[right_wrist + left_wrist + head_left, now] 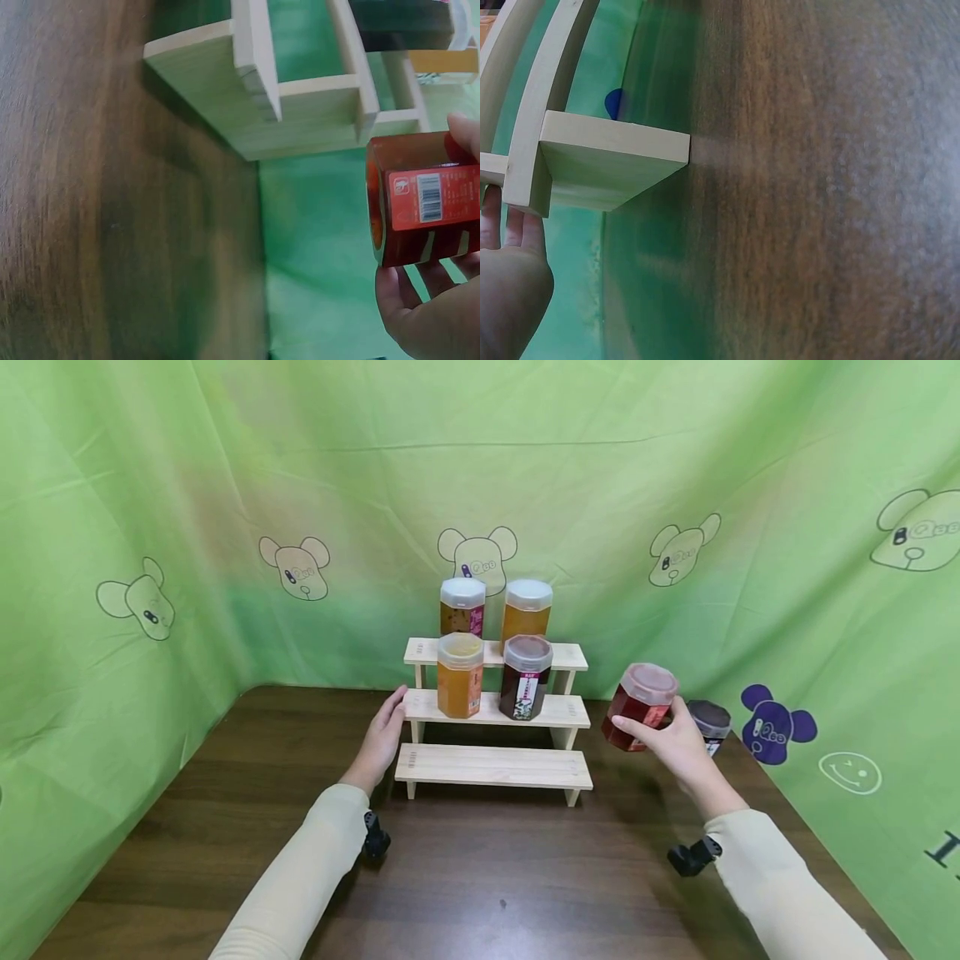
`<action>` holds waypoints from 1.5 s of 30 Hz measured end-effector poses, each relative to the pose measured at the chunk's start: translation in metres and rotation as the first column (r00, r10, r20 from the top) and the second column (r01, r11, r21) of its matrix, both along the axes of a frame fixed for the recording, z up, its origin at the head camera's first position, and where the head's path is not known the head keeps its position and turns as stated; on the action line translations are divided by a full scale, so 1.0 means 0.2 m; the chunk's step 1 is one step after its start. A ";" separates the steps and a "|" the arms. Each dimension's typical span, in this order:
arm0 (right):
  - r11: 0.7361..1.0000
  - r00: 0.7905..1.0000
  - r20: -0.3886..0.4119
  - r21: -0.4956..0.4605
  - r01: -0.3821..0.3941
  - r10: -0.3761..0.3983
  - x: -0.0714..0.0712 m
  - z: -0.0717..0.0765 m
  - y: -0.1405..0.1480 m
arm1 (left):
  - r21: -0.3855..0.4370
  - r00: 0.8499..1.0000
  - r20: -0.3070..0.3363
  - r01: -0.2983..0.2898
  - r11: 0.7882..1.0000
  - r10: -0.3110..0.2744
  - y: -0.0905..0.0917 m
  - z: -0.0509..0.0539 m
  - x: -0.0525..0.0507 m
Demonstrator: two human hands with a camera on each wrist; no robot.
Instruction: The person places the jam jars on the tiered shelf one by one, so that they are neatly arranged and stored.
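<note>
In the head view my right hand [678, 739] grips a red jar [640, 706] with a pale pink lid, tilted and lifted off the table right of a wooden three-step rack [495, 766]. The right wrist view shows thumb and fingers around this jar [427, 199], its red barcode label facing the camera. My left hand [382, 735] rests with fairly straight fingers against the rack's left end. On the middle step stand an orange-yellow jar [460, 681] and a dark jar [525, 685]. Behind them, on the top step, are a brown jar [462, 610] and an amber jar [527, 614].
Another dark jar [708, 722] stands on the brown table [502, 877] behind my right hand, partly hidden by it. A green cloth [375, 468] with cartoon bear heads hangs around the back and sides. The bottom step of the rack carries nothing.
</note>
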State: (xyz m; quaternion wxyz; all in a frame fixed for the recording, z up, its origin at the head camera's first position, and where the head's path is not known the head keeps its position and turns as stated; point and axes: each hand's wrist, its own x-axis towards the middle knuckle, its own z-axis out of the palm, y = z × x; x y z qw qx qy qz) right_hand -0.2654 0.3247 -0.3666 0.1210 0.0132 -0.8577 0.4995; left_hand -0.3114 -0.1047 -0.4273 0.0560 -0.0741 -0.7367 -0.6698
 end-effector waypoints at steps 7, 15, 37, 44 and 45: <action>0.999 0.998 -0.045 -0.014 -0.041 0.040 0.04 0.05 -0.04 | -0.002 1.000 0.008 0.002 1.000 -0.002 0.00 0.00 0.00; 0.996 0.995 -0.052 -0.011 -0.086 0.085 0.08 0.09 -0.10 | -0.004 1.000 0.008 -0.001 1.000 0.001 0.00 0.00 0.00; 0.974 0.973 -0.053 -0.003 -0.225 0.225 0.12 0.03 -0.39 | 0.004 1.000 0.015 0.008 1.000 -0.008 0.00 -0.01 0.00; 0.958 0.959 -0.043 -0.052 -0.281 0.279 0.11 -0.01 -0.49 | 0.008 1.000 0.010 0.002 1.000 -0.002 0.00 -0.01 -0.01; 0.956 0.957 -0.042 -0.052 -0.288 0.286 0.11 -0.01 -0.51 | 0.006 1.000 0.009 0.003 1.000 -0.003 0.00 -0.01 -0.01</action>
